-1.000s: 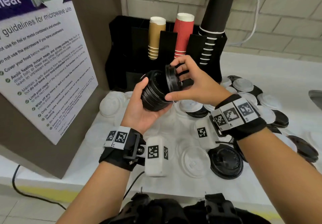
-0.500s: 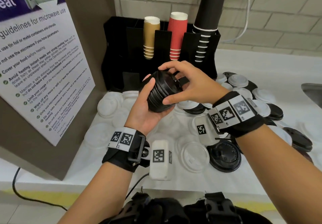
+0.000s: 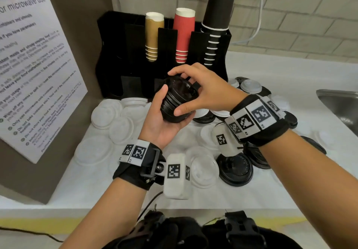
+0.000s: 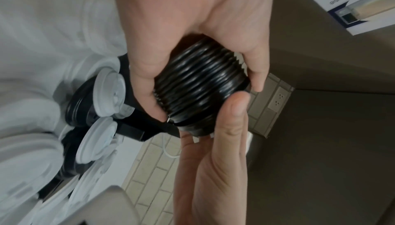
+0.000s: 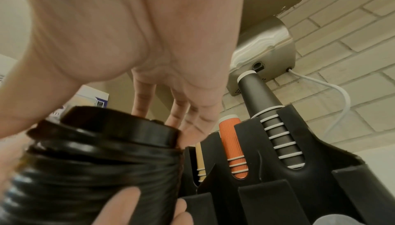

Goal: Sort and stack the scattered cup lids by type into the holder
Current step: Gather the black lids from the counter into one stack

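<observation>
A printed white microwave-guidelines notice (image 3: 36, 78) is mounted at 9 o'clock; flat white plastic cup lids (image 3: 108, 117) are scattered on the white counter (image 3: 93, 188) to its right; a ribbed stack of black plastic cup lids (image 3: 175, 101) is held at centre, above the counter and in front of the black moulded cup-and-lid holder (image 3: 126, 55). The stack is cradled from below by the left hand (image 3: 162, 124), thumb and fingers curled round its sides; its top lid is clasped by the right hand (image 3: 205, 92), fingers curved over the rim and thumb pressed against the side; mixed black and white lids (image 3: 249, 88) are heaped toward 3 o'clock; a large black lid (image 3: 234, 169) lies at 5 o'clock.
</observation>
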